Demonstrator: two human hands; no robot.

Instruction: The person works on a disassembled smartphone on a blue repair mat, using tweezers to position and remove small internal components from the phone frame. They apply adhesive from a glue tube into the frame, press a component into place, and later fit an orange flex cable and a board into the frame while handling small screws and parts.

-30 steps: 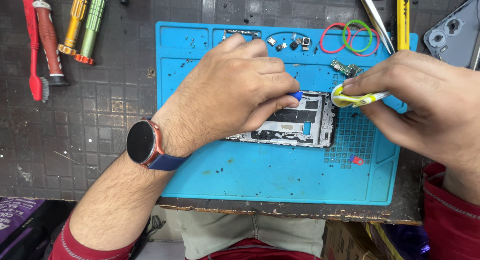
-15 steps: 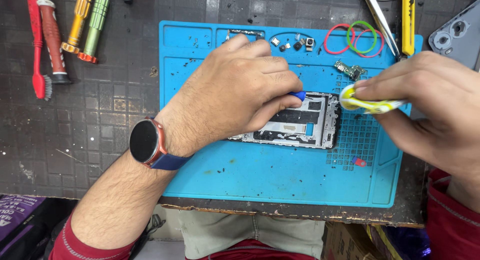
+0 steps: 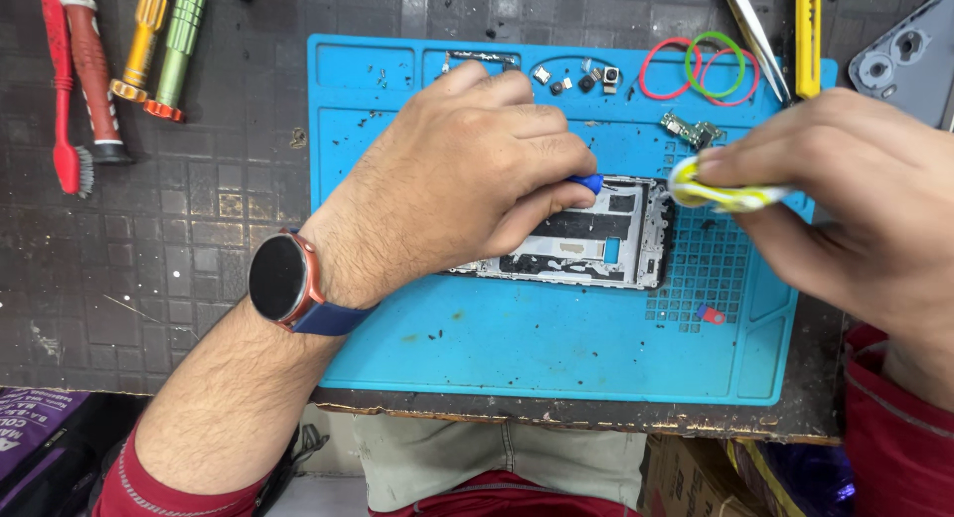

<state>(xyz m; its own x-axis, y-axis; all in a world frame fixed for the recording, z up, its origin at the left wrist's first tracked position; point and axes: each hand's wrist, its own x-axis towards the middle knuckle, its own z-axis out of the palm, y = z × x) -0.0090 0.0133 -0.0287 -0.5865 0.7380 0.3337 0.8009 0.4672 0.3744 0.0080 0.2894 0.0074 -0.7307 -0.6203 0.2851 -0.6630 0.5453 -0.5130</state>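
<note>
Opened phone frame point(image 3: 596, 241) lies flat at centre of blue mat point(image 3: 556, 348) on worktop. Left hand point(image 3: 457, 179) presses down on frame, grip closed on small blue pry tool point(image 3: 586, 182). Right hand point(image 3: 855, 199) pinches yellow-white roll point(image 3: 720, 192) just right of frame. Frame likely thin, stiff, light, fragile; best held by its edges.

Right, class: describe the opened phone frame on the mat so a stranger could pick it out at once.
Start at the blue work mat covering the middle of the dark bench. Near its centre, partly under the left hand, lies the opened phone frame, a flat silver rectangle with dark patches inside. It is the largest thing on the mat, far bigger than the rubber bands and small loose parts above it.
</note>
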